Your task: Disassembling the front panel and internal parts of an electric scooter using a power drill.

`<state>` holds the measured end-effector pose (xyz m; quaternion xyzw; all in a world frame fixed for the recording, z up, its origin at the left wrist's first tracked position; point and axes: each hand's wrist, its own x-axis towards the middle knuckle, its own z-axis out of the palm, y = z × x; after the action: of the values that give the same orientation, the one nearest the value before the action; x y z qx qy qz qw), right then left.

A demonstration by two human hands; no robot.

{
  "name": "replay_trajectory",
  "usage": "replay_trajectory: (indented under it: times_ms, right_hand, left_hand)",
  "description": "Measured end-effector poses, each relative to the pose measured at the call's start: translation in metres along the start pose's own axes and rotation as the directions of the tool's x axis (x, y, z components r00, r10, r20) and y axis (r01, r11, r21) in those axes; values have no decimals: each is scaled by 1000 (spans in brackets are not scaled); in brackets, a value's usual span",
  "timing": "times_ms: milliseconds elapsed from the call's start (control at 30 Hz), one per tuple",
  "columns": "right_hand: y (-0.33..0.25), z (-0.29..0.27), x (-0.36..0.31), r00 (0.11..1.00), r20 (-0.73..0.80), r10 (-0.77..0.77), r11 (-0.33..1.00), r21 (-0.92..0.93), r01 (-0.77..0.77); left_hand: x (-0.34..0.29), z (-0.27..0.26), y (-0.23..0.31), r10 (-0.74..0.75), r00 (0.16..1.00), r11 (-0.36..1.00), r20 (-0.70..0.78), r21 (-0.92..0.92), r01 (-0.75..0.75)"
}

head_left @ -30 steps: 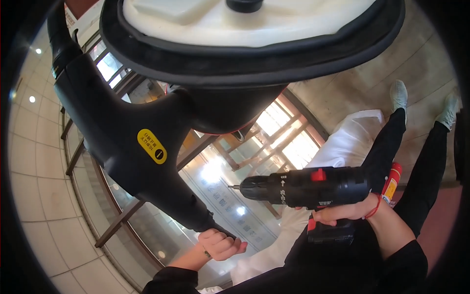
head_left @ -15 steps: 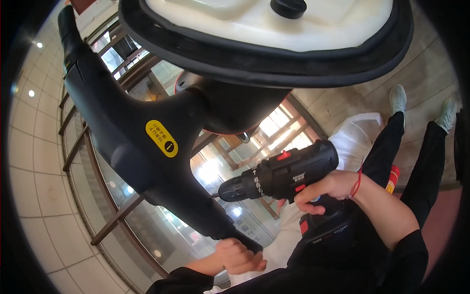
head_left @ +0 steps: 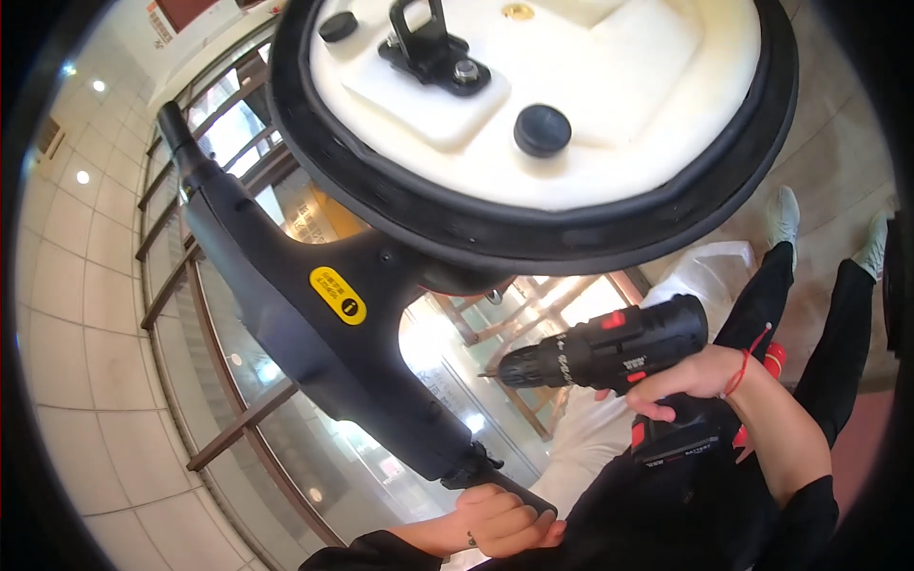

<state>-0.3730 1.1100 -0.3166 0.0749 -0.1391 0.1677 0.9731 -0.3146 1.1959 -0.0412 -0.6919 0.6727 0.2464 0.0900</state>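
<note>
Nearest the camera, the left hand [head_left: 503,519] is curled tight around the lower end of a black moulded body panel [head_left: 324,333], fingers wrapped over its narrow tip. Just to the right and a little farther out, the right hand [head_left: 687,383] is closed around the grip of a black cordless drill [head_left: 609,357] with red trim, its bit pointing left toward the panel but not touching it. A red string circles that wrist. The panel runs up and left, carrying a yellow oval sticker [head_left: 338,295] on its flank, and meets a large seat underside [head_left: 543,114]: a white base ringed by a black rim, with a black round bumper [head_left: 543,129] and a metal latch bracket [head_left: 433,48]. Beyond lie glass panes in wooden frames and pale tiles.
</note>
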Motion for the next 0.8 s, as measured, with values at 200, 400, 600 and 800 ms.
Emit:
replay_trajectory:
  times_ms: [200, 400, 600, 800]
  right_hand:
    - [6, -17, -18, 998, 57, -7, 1000, 11, 7]
    - [25, -50, -42, 1000, -7, 3, 1000, 28, -3]
    - [30, -84, -49, 999, 2, 33, 999, -13, -33]
    - [34, -106, -37, 995, 74, 71, 991, -120, -62]
  left_hand:
    - [5, -1, 13, 52, 998, 998, 27, -20, -52]
    - [47, 17, 20, 36, 999, 999, 31, -24, -35]
    - [77, 22, 19, -36, 996, 999, 82, -4, 37]
    - [90, 32, 16, 48, 999, 999, 4, -22, -48]
